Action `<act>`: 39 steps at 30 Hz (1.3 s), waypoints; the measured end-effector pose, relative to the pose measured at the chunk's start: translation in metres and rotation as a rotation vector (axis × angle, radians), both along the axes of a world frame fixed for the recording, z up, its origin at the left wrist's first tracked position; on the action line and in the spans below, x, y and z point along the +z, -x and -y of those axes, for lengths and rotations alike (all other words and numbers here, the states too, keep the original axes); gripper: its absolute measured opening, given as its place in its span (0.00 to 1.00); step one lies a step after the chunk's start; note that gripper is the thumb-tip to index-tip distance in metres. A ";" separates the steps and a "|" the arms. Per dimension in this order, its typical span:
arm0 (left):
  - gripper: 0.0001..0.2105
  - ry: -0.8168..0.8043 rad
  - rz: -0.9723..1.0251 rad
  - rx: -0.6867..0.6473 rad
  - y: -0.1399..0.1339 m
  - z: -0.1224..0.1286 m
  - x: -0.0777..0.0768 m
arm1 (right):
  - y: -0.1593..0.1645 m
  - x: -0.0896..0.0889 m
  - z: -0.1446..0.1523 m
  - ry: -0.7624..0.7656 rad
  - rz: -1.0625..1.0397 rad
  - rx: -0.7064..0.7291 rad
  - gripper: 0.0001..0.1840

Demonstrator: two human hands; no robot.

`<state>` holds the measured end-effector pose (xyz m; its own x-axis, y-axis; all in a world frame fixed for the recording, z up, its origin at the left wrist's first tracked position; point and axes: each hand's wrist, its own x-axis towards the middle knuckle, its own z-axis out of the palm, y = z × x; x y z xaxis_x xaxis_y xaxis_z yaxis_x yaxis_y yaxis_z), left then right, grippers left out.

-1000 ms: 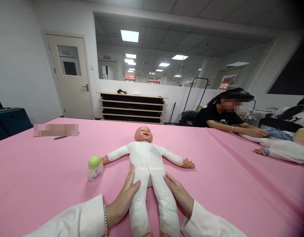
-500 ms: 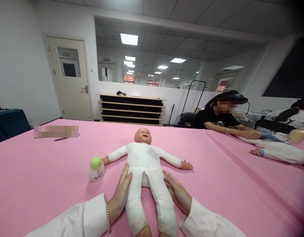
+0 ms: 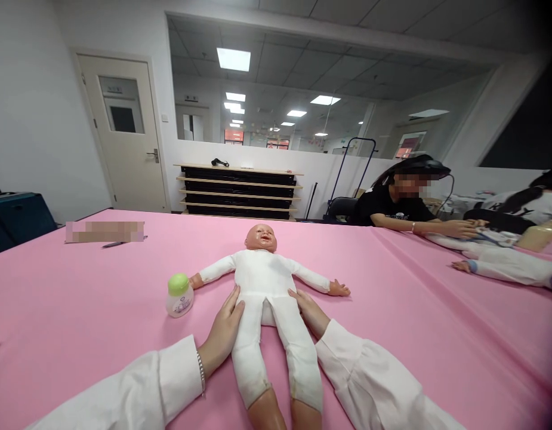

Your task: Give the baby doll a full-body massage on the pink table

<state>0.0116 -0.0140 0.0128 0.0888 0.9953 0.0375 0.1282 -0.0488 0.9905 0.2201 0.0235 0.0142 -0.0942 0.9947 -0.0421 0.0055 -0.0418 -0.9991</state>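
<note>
Flanking one doll [image 3: 263, 272], left hand [image 3: 222, 328] and right hand [image 3: 311, 312] (two) clasp, grip round its sides; one bottle [image 3: 180, 296] nearby.

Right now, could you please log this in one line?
left hand: touching doll | right hand: touching doll | doll: face up | bottle: upright

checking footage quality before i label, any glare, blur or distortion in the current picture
Head view: ceiling lights glare white in the window; doll, left hand and right hand look fairly sharp, with shiny highlights on the doll's head. Also in the head view: edges look stretched, the upper right corner is black, and the co-worker's face is pixelated.
</note>
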 end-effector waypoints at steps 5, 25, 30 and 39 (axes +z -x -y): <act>0.28 -0.021 -0.011 0.003 0.000 0.001 0.000 | -0.002 -0.004 0.006 -0.079 0.048 -0.038 0.24; 0.27 -0.071 -0.117 0.003 0.002 -0.002 -0.001 | 0.000 0.000 0.009 -0.116 0.041 -0.102 0.21; 0.27 -0.066 -0.128 0.007 0.002 -0.001 0.000 | 0.001 0.000 0.009 -0.117 0.037 -0.102 0.19; 0.25 -0.087 -0.129 0.031 0.003 -0.001 -0.001 | 0.002 0.002 0.011 -0.126 0.065 -0.106 0.18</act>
<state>0.0086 -0.0135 0.0116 0.0680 0.9911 0.1142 0.2572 -0.1280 0.9578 0.2183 0.0124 0.0159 0.0108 0.9967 0.0809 0.0729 0.0799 -0.9941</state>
